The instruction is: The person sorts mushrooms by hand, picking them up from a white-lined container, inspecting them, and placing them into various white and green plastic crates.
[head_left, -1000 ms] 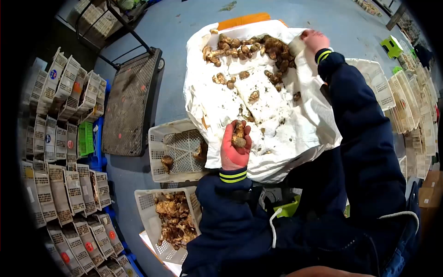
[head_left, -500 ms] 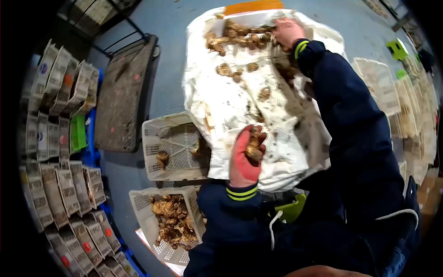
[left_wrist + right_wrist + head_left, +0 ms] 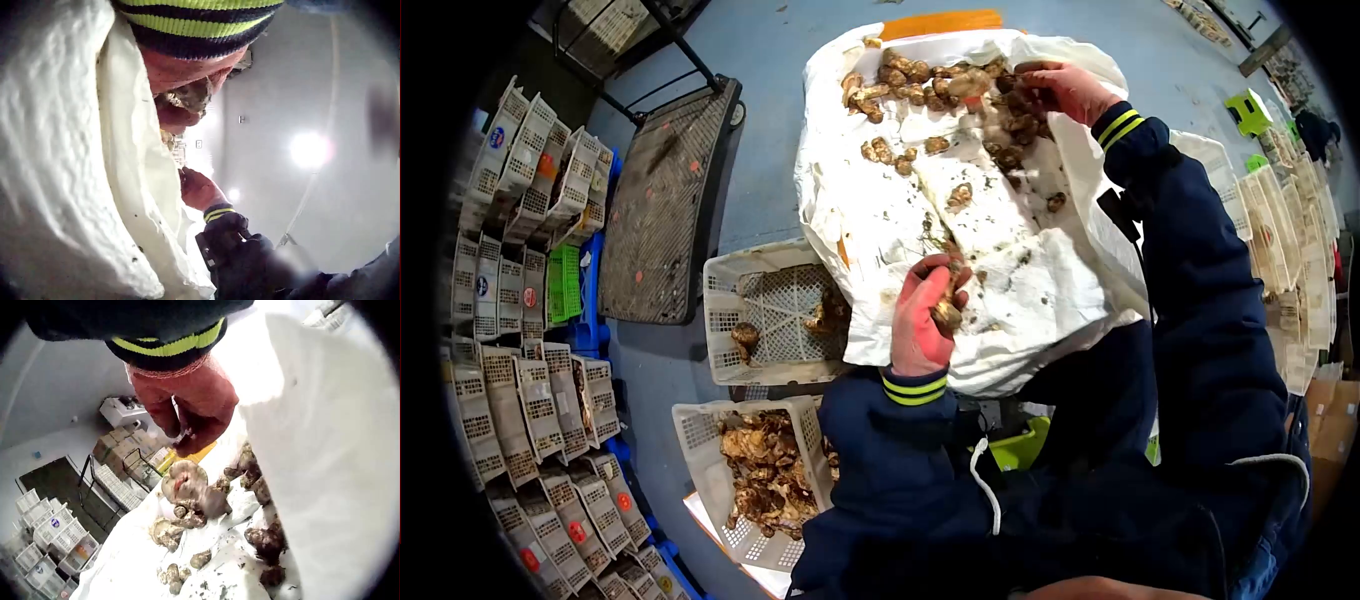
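Note:
In the head view, my left hand (image 3: 925, 318) curls round a brown-and-pale mushroom (image 3: 946, 314) above the near part of a white cloth (image 3: 880, 230). The left wrist view shows part of that mushroom (image 3: 190, 95) between the fingers. My right hand (image 3: 1072, 88) hovers over the far right of the cloth, fingers pointing left, beside a pile of mushrooms (image 3: 1020, 125). A blurred, large-capped mushroom (image 3: 187, 481) appears below the right fingertips, apart from them in the right wrist view. Several smaller mushrooms (image 3: 878, 151) lie scattered on the cloth among dark crumbs.
Left of the cloth stands a pale plastic crate (image 3: 775, 318) with a few mushrooms. Nearer is another crate (image 3: 695, 425) full of brown mushrooms. A flat trolley (image 3: 665, 200) stands on the blue floor, with stacked crates (image 3: 495, 390) beyond it. More crates (image 3: 1280, 240) are at right.
My right hand moved from the cloth's right edge in to the pile, then slightly back right. A blurred mushroom now shows left of it. The left hand keeps its mushroom, turning slightly.

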